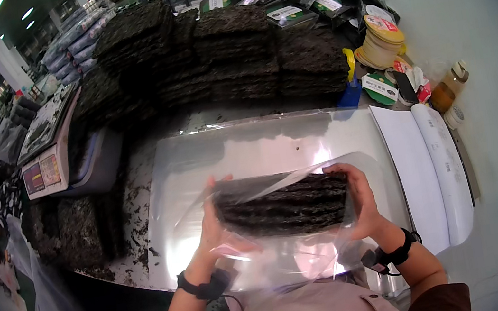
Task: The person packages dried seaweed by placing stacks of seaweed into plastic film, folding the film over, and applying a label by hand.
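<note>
A thick stack of dried seaweed sheets (286, 205) is between my two hands, with clear plastic film (301, 174) around it. My left hand (214, 229) grips the stack's left end through the film. At the right end my right hand (361, 201) holds it, fingertips over the upper edge. Loose film hangs below the stack towards me. Under it lie large clear plastic sheets (192, 164) on the worktable. Both wrists wear black straps with small devices.
Tall piles of dried seaweed (233, 55) line the table's back. At left stand a digital scale (48, 170) and more seaweed (77, 226). Rolled white paper (442, 173), tape rolls (380, 42) and a bottle (449, 87) are at right. Black packages (295, 14) lie behind.
</note>
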Demonstrator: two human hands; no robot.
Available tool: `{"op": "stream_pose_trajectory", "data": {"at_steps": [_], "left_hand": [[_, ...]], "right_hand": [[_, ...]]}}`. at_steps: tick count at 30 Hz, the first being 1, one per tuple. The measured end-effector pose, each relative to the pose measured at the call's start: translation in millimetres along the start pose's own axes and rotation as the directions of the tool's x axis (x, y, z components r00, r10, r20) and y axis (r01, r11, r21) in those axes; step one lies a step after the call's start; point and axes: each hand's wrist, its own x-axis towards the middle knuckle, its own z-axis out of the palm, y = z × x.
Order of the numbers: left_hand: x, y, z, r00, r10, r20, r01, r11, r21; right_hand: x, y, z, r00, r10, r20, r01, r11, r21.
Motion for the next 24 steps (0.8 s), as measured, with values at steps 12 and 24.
{"op": "stream_pose_trajectory", "data": {"at_steps": [12,24], "left_hand": [[16,27,37,0.981,0.182,0.07,-0.195,0.902,0.386],[18,25,26,0.984,-0.05,0.171,0.01,0.974,0.228]], "right_hand": [[69,-128,24,0.833,-0.341,0.437,0.55,0.416,-0.724],[117,-167,-71,0.915,0.218,0.34,0.239,0.385,-0.891]]}}
